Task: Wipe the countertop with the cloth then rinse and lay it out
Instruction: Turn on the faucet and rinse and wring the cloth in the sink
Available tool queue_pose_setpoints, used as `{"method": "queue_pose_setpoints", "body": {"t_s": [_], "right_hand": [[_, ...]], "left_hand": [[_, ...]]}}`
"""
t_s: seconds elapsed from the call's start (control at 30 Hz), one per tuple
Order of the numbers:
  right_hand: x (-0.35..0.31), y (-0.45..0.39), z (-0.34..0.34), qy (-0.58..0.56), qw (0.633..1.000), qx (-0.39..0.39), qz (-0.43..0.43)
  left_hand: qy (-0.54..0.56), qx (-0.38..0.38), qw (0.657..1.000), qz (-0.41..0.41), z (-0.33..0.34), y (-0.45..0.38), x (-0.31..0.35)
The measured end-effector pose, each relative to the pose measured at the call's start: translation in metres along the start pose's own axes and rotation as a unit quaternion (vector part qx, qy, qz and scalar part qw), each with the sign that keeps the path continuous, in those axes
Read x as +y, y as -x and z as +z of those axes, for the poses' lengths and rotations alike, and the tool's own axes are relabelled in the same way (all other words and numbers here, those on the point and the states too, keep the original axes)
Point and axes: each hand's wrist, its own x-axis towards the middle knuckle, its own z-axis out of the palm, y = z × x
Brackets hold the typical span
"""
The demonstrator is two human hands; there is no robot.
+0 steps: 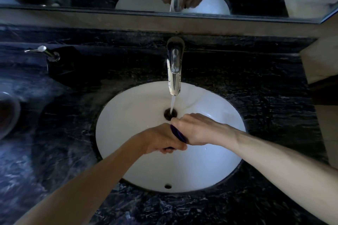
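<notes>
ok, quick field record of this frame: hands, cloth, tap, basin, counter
left hand: closed grip on one end of the cloth
right hand: closed grip on the other end
cloth: dark purple, bunched between both hands over the basin
tap: running, stream falls to the drain
basin: white, round
countertop: black marble
soap dispenser: far left on the counter

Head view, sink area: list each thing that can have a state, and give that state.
Chrome faucet: running, stream falling toward the drain.
Dark purple cloth: bunched and gripped between both hands over the basin.
Left hand: closed on the cloth.
Right hand: closed on the cloth.
White oval sink basin: drain open, no pooled water.
Chrome soap dispenser pump: untouched.
</notes>
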Motion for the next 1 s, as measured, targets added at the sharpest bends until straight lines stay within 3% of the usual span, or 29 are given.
{"method": "queue_pose_setpoints", "body": {"t_s": [0.2,0.5,0.6,0.7,0.8,0.9,1.0], "right_hand": [[-0.004,-0.006,0.008,0.017,0.998,-0.056,0.015],[-0.011,-0.013,0.051,-0.186,0.969,-0.119,0.113],[-0.008,-0.013,0.048,-0.22,0.955,-0.161,0.118],[0.0,-0.014,0.04,-0.237,0.956,-0.125,0.117],[0.008,-0.012,0.026,-0.32,0.939,-0.075,0.099],[0.007,-0.004,0.01,-0.468,0.88,-0.011,0.086],[0.004,0.006,-0.01,-0.536,0.814,0.155,0.163]], "left_hand": [[-0.17,0.09,0.981,-0.037,0.015,-0.014,-0.006],[-0.334,0.151,0.929,-0.057,0.03,-0.024,-0.029],[-0.304,0.166,0.936,-0.062,0.032,-0.022,-0.033],[-0.26,0.197,0.944,-0.045,0.023,-0.022,-0.031],[-0.106,0.215,0.971,-0.009,0.014,-0.017,-0.029],[0.066,0.21,0.975,0.04,0.012,-0.004,-0.031],[0.212,0.197,0.955,0.072,0.018,0.005,-0.038]]}}
